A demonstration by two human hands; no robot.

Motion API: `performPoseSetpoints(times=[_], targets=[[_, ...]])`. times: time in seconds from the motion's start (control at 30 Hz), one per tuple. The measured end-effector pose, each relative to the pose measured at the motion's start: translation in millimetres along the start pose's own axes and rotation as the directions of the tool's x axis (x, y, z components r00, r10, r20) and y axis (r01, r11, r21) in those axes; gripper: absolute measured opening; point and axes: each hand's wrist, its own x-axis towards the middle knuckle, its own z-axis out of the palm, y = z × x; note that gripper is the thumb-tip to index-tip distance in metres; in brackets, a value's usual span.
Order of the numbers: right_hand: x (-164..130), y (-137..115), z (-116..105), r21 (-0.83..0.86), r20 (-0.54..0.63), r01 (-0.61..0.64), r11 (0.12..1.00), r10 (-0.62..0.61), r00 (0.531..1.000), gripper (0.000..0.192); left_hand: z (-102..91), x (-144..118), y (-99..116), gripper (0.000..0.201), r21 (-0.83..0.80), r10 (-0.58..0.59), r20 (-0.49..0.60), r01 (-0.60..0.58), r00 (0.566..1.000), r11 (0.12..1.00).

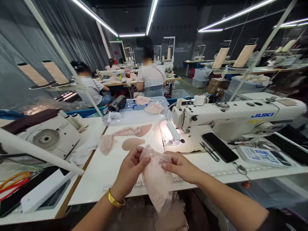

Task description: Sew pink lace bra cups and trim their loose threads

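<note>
Between my hands a pale pink piece of lace fabric [157, 179] hangs over the table's front edge. My left hand [134, 163] pinches its upper left side, thumb on top. At its upper right, my right hand [176, 165] grips it with thumb and fingers. Beyond my left hand lie a beige oval cut piece [132, 144] and a strip of pink lace [125, 131]. The white sewing machine [231, 115] stands to the right, its lamp lighting the needle area. More pink fabric rests below on my lap.
Thread snips [209, 152], a black phone [220, 147] and a white box-shaped device [263, 156] lie right of my hands. A clear plastic tray [134, 117] with lace pieces sits behind. Another machine [45, 138] stands at left. Co-workers [151, 77] sit ahead.
</note>
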Motion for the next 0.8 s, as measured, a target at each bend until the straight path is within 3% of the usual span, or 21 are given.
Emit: performPoseSetpoints(times=[0.1,0.2,0.33,0.43,0.53,0.63,0.7,0.73,0.8], targets=[[1.3,5.4,-2.3,0.080,-0.197,0.012,0.997,0.003,0.980,0.046,9.2,6.8,-8.5,0.036,-0.229,-0.143,-0.012,0.136,0.990,0.964],[1.0,10.3,-5.1,0.094,-0.316,0.010,0.996,0.021,0.948,0.045,15.9,5.5,-17.1,0.034,-0.288,-0.191,-0.032,0.174,0.981,0.942],[-0.5,18.6,-1.7,0.096,-0.309,-0.013,0.995,0.043,0.950,0.045,24.5,3.9,-22.8,0.037,-0.295,-0.207,-0.123,0.163,0.971,0.941],[-2.3,26.5,3.4,-0.046,-0.248,-0.003,0.999,-0.008,0.969,0.041,28.1,4.5,-25.2,0.044,-0.297,-0.178,-0.216,0.109,0.960,0.948],[-2.0,31.3,6.7,-0.166,-0.371,0.027,0.986,-0.087,0.924,0.040,26.1,1.9,-29.2,0.045,-0.263,-0.147,-0.237,0.082,0.960,0.961],[3.5,31.0,3.3,-0.073,-0.462,0.013,0.997,-0.046,0.886,0.037,16.1,0.1,-30.6,0.039,-0.059,-0.139,-0.075,0.135,0.987,0.989],[10.4,29.8,-4.4,-0.056,-0.443,-0.032,0.998,0.004,0.897,0.032,5.3,7.1,-27.2,0.036,0.267,-0.098,0.043,0.083,0.994,0.960],[14.4,29.6,-9.3,-0.072,-0.430,-0.054,0.996,0.018,0.903,0.030,-0.7,15.2,-24.3,0.036,0.463,-0.043,0.076,0.003,0.996,0.886],[21.6,30.0,-19.5,-0.100,-0.404,-0.079,0.992,0.032,0.914,0.026,-12.2,41.2,-17.9,0.035,0.777,0.120,0.117,-0.166,0.986,0.607]])
